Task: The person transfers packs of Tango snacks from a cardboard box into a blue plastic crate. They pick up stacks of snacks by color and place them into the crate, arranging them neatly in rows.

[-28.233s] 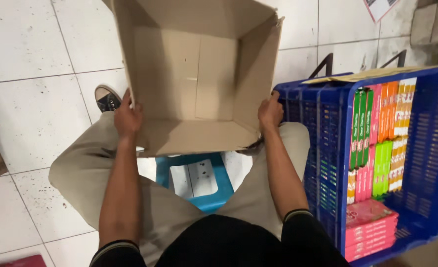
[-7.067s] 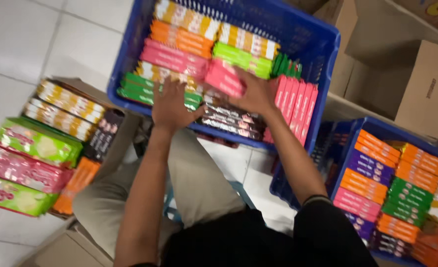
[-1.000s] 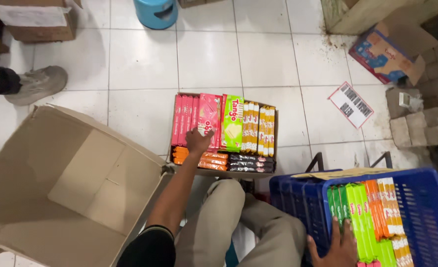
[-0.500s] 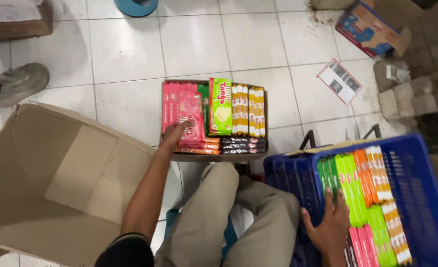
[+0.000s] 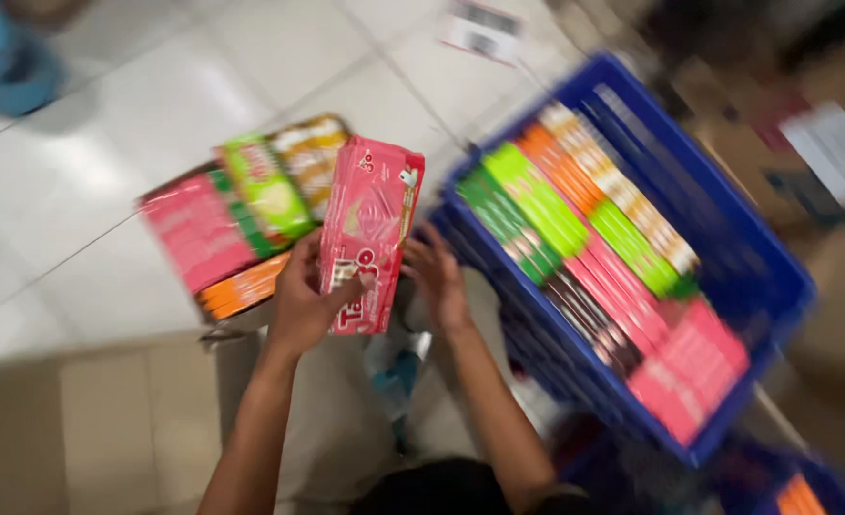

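My left hand [image 5: 306,303] grips the lower end of a pink snack packet [image 5: 370,238] and holds it up above my lap. My right hand [image 5: 438,279] is just right of the packet, fingers spread near its edge, next to the wall of a blue plastic crate [image 5: 775,257]. The crate holds rows of green, orange, pink and dark snack packets [image 5: 575,219]. Behind the lifted packet a low box [image 5: 241,229] on the floor is filled with pink, green, yellow and orange packets. The picture is blurred by motion.
A large open cardboard box [image 5: 89,429] lies at my lower left. White floor tiles [image 5: 155,114] stretch beyond. A paper sheet [image 5: 484,29] lies on the floor at the top. Another blue crate [image 5: 804,491] shows at the bottom right, and cartons [image 5: 842,153] stand at right.
My left hand has lifted a pink packet out of the floor box. My right hand left the crate's packets and came across beside it. The view swung right and closer.
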